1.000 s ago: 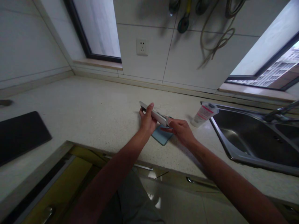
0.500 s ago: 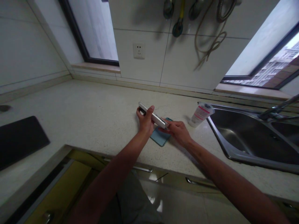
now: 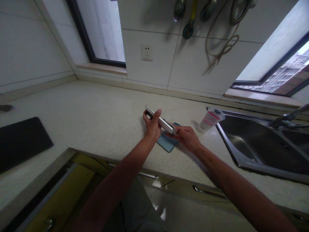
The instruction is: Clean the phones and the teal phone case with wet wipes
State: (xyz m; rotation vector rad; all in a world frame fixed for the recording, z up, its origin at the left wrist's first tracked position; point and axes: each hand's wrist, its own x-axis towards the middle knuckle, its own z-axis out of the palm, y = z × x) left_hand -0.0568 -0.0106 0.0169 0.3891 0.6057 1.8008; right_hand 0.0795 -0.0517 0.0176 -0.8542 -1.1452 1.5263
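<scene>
Flat pale device [image 3: 165, 124] — slim, tilted, its far end raised; held in the air over the counter, to the left of the sink, both hands on it.

Countertop [image 3: 96, 119]: pale speckled stone, runs leftward from the sink along the tiled wall.

Sink [image 3: 228, 141]: steel, set into the right end of the counter; tap [image 3: 287, 117] over its far rim.

Dark board [image 3: 21, 141]: flat on the counter, far left of the sink, well apart from the hands.

Left hand [image 3: 152, 127]: left of the sink, fingers wrapped under the device's raised half, thumb pressed across its top edge; closed firmly on it.

Right hand [image 3: 187, 138]: between the left hand and the sink, fingertips pinched on the device's lower, nearer end; a narrow closed grip.

Cord [image 3: 222, 48] and hanging utensils [image 3: 189, 29]: on the wall, behind and left of the sink.

Teal flat piece [image 3: 167, 143]: lies on the counter left of the sink, right under the device and partly hidden by the hands — whether the right hand touches it cannot be told.

Tube [image 3: 210, 120]: white with pink print, leaning just beside the sink's left corner, cap toward the basin.

Wall socket [image 3: 147, 52]: white, on the tiles, far left of the sink.
</scene>
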